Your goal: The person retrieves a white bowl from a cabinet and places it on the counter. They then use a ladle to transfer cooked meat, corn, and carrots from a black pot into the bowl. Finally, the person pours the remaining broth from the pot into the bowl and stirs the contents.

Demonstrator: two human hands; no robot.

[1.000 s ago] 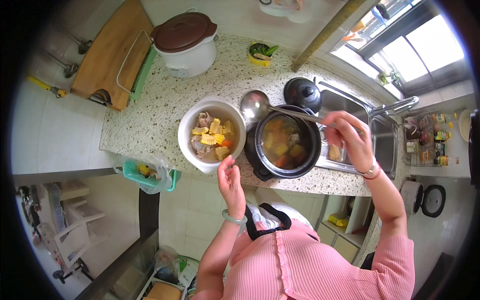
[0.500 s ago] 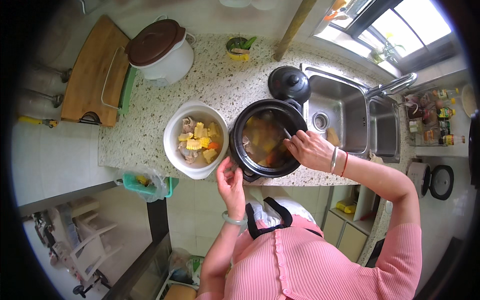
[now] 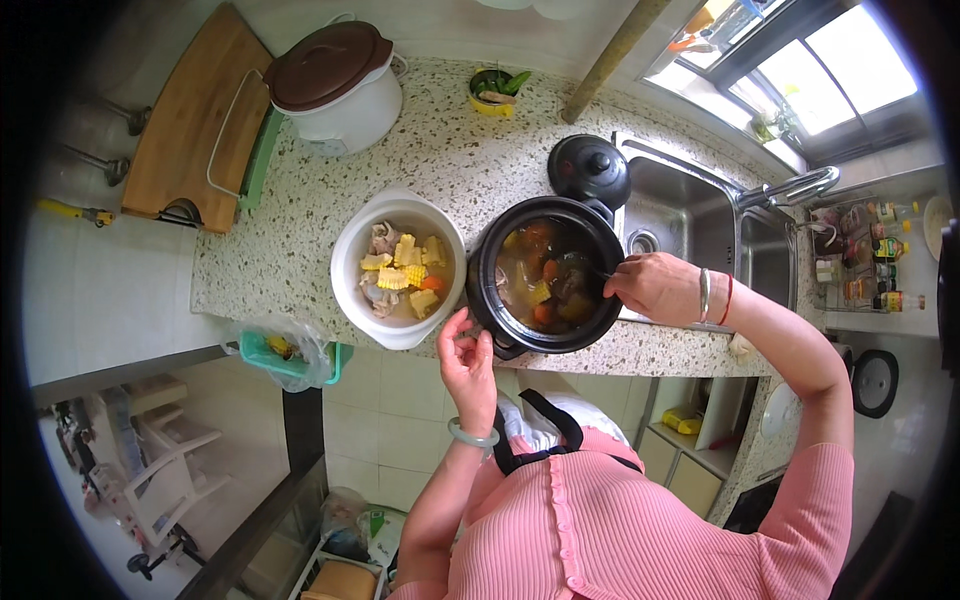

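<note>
A black pot [image 3: 478,290] of brown soup stands on the counter; carrot chunks [image 3: 543,313], a corn piece [image 3: 540,291] and meat show in the broth. My right hand [image 3: 655,287] is at its right rim, closed round a thin dark utensil handle [image 3: 601,272] that slants into the soup. The utensil's head is under the broth, so its kind cannot be made out. Beside the pot's left side handle [image 3: 508,351] is my left hand [image 3: 468,368], fingers loosely bent and apart, holding nothing. Just left sits a white bowl [image 3: 347,265] with corn [image 3: 402,277], carrot and meat in broth.
Behind the pot lies its black lid [image 3: 590,170], near the steel sink [image 3: 680,215]. A white cooker with a brown lid [image 3: 330,65], a wooden cutting board [image 3: 195,125] and a small yellow pot [image 3: 492,100] stand farther back. A lined green bin [image 3: 337,365] hangs at the front edge.
My right hand has moved right with the utensil, toward the pot's rim. The soup pieces have shifted, with more carrot showing. My left hand stays by the pot; the whole view has shifted slightly.
</note>
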